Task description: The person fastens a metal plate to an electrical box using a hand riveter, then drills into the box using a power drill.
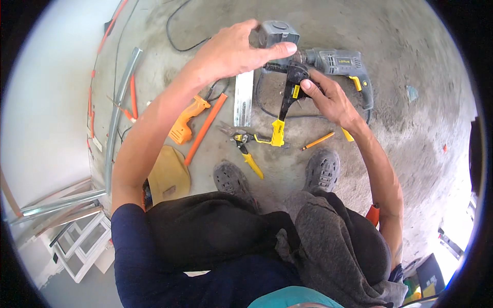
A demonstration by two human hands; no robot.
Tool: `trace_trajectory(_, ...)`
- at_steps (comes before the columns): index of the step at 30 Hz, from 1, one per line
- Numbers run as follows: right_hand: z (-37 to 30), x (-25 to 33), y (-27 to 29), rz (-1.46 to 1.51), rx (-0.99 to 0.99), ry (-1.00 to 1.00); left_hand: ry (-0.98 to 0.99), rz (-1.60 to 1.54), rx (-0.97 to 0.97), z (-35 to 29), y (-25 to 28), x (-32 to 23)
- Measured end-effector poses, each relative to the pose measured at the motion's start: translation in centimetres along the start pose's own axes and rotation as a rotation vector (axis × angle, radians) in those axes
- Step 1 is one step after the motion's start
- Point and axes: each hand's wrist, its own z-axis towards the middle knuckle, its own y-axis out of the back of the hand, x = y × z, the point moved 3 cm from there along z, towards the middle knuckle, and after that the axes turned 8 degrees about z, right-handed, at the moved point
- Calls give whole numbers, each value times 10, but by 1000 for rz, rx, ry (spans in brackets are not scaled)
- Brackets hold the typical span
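My left hand (239, 49) curls around the left side of a grey metal electrical box (280, 36), its thumb across the box's lower front. Below the box, my right hand (328, 97) is closed on a black-and-yellow hand tool (288, 95) with a long black arm and a yellow end; its exact kind is unclear. A grey power drill (336, 61) with a yellow trigger lies just beyond my right hand. Tin snips (244, 146) with yellow handles rest on the floor beside the tool's yellow end. The fingers beneath the tool are partly hidden.
A perforated metal strip (243, 100), an orange tube (205, 128), an orange power tool (187, 120) and a yellow pouch (169, 174) lie left of centre. A pencil (318, 140) is near my right shoe (322, 169). A long metal channel (120, 92) runs near the wall (56, 102).
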Motion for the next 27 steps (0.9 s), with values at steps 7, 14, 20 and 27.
trace_trajectory(7, -6, -5, 5, 49, 76, -86, 162, -419, 589, 14, -33, 17)
trace_trajectory(14, -9, -17, 9, 283, 63, -89, 331, -818, 650, 12, -52, 29)
trace_trajectory(20, -9, -18, 8, 420, 48, -110, 422, -441, 383, 10, -113, 103)
trace_trajectory(27, -22, -21, 22, 247, 41, -135, 447, 133, 309, -7, -145, 88)
